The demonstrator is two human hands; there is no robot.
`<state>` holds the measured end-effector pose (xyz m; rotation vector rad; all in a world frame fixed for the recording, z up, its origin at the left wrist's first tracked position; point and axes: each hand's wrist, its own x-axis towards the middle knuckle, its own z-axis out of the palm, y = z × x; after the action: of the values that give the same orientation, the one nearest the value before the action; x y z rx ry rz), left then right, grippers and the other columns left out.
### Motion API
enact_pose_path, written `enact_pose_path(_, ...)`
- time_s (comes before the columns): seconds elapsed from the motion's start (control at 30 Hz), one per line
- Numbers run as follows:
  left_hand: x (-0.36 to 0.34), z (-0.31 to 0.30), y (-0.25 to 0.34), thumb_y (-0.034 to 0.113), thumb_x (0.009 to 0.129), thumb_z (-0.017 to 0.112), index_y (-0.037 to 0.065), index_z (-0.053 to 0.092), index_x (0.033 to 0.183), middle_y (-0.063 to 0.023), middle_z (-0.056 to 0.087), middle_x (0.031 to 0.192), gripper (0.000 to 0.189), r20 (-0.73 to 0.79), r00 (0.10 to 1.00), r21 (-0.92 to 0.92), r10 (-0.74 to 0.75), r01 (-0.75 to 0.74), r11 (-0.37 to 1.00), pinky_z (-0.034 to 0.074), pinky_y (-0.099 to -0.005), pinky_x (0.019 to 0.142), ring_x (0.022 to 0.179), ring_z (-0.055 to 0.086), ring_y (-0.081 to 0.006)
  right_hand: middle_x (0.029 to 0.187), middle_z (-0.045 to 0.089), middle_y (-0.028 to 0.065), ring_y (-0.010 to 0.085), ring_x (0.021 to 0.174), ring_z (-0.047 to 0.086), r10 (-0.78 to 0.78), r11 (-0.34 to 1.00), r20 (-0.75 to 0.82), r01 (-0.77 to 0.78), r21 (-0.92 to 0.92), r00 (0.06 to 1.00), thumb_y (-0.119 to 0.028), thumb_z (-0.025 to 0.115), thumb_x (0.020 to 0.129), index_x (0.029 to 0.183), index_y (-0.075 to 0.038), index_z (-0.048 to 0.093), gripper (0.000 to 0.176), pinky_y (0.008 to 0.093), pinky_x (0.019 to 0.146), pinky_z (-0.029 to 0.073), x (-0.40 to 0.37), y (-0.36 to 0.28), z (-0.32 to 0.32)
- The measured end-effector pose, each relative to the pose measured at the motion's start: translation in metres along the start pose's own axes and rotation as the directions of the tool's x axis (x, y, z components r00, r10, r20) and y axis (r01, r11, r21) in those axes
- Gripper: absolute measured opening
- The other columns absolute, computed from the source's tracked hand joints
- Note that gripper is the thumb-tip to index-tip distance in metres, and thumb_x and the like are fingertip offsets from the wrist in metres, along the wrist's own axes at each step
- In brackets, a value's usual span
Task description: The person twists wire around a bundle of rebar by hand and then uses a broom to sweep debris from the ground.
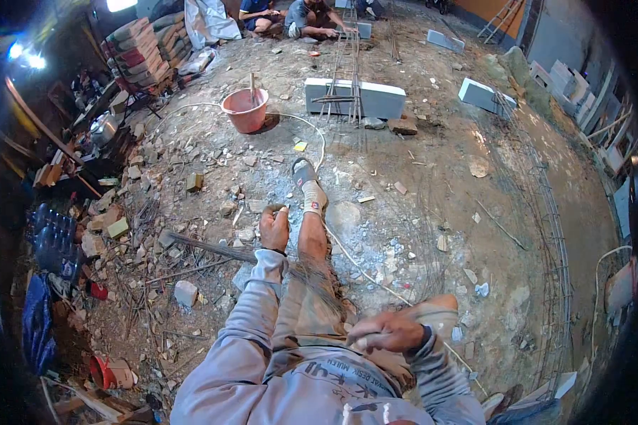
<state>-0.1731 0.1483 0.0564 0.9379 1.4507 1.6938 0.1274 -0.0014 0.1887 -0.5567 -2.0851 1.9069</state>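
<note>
My left hand (274, 228) is raised above my outstretched lower leg, its fingers curled in and the thumb against them. Whatever it may hold is too small to make out. Over my lap, my right hand (390, 333) points left with its fingers bent close together; any thin thing between them does not show. A bundle of thin dark wires (213, 246) lies across my thigh, passing under my left forearm. Its loose ends (322, 287) fan out on my shorts, short of my right hand.
A pink bucket (245, 113) with a handle sticking out stands ahead. Pale blocks (383, 100) support rebar, and a long rebar cage (556, 241) runs along the right. A pale cable (368, 275) crosses the rubble. Two people (312, 18) crouch at the far end near stacked sacks (138, 53).
</note>
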Motion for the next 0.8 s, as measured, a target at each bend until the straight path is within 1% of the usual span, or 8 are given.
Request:
enact_pose_path(0.1, 0.000, -0.005, 0.004, 0.015, 0.085, 0.055, 0.003, 0.055, 0.092, 0.0032, 0.047, 0.056, 0.014, -0.052, 0.998, -0.079, -0.038, 0.034, 0.996, 0.031, -0.0226, 0.039, 0.044, 0.039, -0.0049, 0.069, 0.057, 0.0045, 0.0119, 0.061, 0.057, 0.228, 0.926, -0.447, -0.050, 0.374, 0.865, -0.008, 0.047, 0.088, 0.102, 0.003, 0.058, 0.020, 0.0264, 0.053, 0.046, -0.010, -0.023, -0.004)
enact_pose_path(0.2, 0.011, -0.020, 0.004, 0.015, 0.086, 0.055, 0.004, 0.055, 0.092, 0.0035, 0.047, 0.056, 0.013, -0.090, 0.996, 0.011, 0.017, -0.016, 1.000, 0.030, -0.0226, 0.040, 0.044, 0.039, -0.0049, 0.064, 0.057, 0.0080, 0.0179, 0.052, 0.057, -0.026, 0.959, -0.744, -0.194, -0.208, 0.668, -0.010, 0.050, 0.085, 0.098, 0.001, 0.059, 0.020, 0.0287, 0.049, 0.046, -0.006, 0.013, -0.020)
enact_pose_path(0.27, 0.008, -0.018, 0.025, 0.016, 0.086, 0.055, 0.005, 0.056, 0.091, 0.0036, 0.047, 0.056, 0.012, -0.116, 0.991, 0.074, 0.074, -0.065, 0.995, 0.030, -0.0225, 0.040, 0.044, 0.038, -0.0049, 0.061, 0.056, 0.0082, 0.0203, 0.049, 0.055, -0.261, 0.729, -0.742, -0.378, -0.571, 0.617, -0.013, 0.049, 0.085, 0.100, 0.001, 0.058, 0.023, 0.0306, 0.047, 0.045, -0.007, 0.037, -0.027)
enact_pose_path(0.37, 0.010, -0.020, 0.029, 0.016, 0.086, 0.055, 0.005, 0.056, 0.090, 0.0037, 0.047, 0.056, 0.012, -0.109, 0.992, 0.020, 0.063, -0.061, 0.998, 0.030, -0.0227, 0.040, 0.044, 0.038, -0.0050, 0.064, 0.056, 0.0121, 0.0257, 0.050, 0.055, -0.149, 0.594, -0.135, -0.020, -0.804, 0.980, -0.017, 0.049, 0.086, 0.099, -0.002, 0.058, 0.022, 0.0375, 0.051, 0.047, -0.009, 0.078, -0.002)
enact_pose_path(0.53, 0.002, -0.013, 0.019, 0.017, 0.086, 0.056, 0.008, 0.055, 0.087, 0.0042, 0.046, 0.055, 0.009, -0.081, 0.996, -0.091, 0.035, -0.043, 0.995, 0.030, -0.0220, 0.037, 0.042, 0.038, -0.0045, 0.084, 0.060, 0.0133, 0.0219, 0.068, 0.058, -0.202, 0.963, 0.135, 0.221, -0.152, 0.970, -0.013, 0.052, 0.086, 0.095, 0.000, 0.060, 0.017, 0.0319, 0.056, 0.047, 0.002, -0.004, 0.012)
enact_pose_path(0.63, 0.010, -0.017, 0.015, 0.017, 0.087, 0.056, 0.008, 0.054, 0.088, 0.0038, 0.045, 0.053, 0.009, -0.118, 0.992, -0.198, -0.036, 0.012, 0.980, 0.029, -0.0227, 0.035, 0.039, 0.038, -0.0055, 0.072, 0.058, 0.0112, 0.0229, 0.059, 0.056, 0.237, 0.909, -0.093, -0.187, 0.373, 0.967, -0.012, 0.051, 0.086, 0.099, -0.001, 0.059, 0.019, 0.0317, 0.055, 0.046, -0.018, -0.028, -0.008)
enact_pose_path(0.73, 0.017, -0.026, 0.024, 0.018, 0.088, 0.054, 0.008, 0.054, 0.088, 0.0033, 0.044, 0.051, 0.010, -0.152, 0.988, -0.111, -0.026, 0.009, 0.994, 0.028, -0.0235, 0.034, 0.037, 0.038, -0.0065, 0.064, 0.057, 0.0140, 0.0288, 0.053, 0.055, 0.291, 0.954, -0.641, -0.270, 0.133, 0.710, -0.011, 0.053, 0.083, 0.099, -0.001, 0.059, 0.019, 0.0352, 0.053, 0.046, -0.021, 0.006, -0.025)
enact_pose_path(0.8, 0.019, -0.030, 0.025, 0.018, 0.088, 0.054, 0.008, 0.054, 0.087, 0.0034, 0.044, 0.051, 0.010, -0.129, 0.991, -0.114, 0.020, -0.035, 0.993, 0.028, -0.0233, 0.034, 0.038, 0.038, -0.0063, 0.065, 0.057, 0.0178, 0.0322, 0.053, 0.054, -0.274, 0.717, -0.727, -0.370, -0.591, 0.630, -0.013, 0.052, 0.082, 0.098, -0.002, 0.060, 0.021, 0.0378, 0.051, 0.045, -0.019, 0.059, -0.023)
